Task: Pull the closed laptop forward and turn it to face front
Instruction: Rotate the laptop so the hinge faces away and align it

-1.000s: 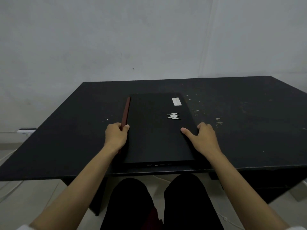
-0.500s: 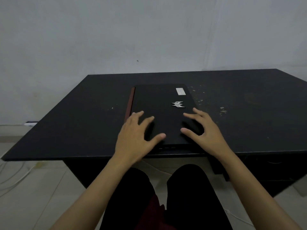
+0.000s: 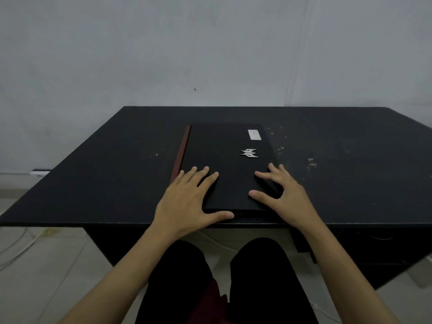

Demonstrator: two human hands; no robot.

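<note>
A closed black laptop [image 3: 230,164] is laid flat on a black table [image 3: 339,183], near the 6 o'clock edge. A red strip [image 3: 181,153] is seen along its 9 o'clock side, and a silver logo [image 3: 249,153] and a pale sticker [image 3: 254,134] toward 1 o'clock. The left hand [image 3: 187,202] is spread flat on the lid's 7 o'clock corner, nothing gripped. The right hand [image 3: 282,192] is spread open on the 5 o'clock corner, fingers arched. Pale specks [image 3: 311,163] are scattered on the table at 3 o'clock. A grey wall [image 3: 210,47] is seen behind, pale floor [image 3: 46,265] below.
</note>
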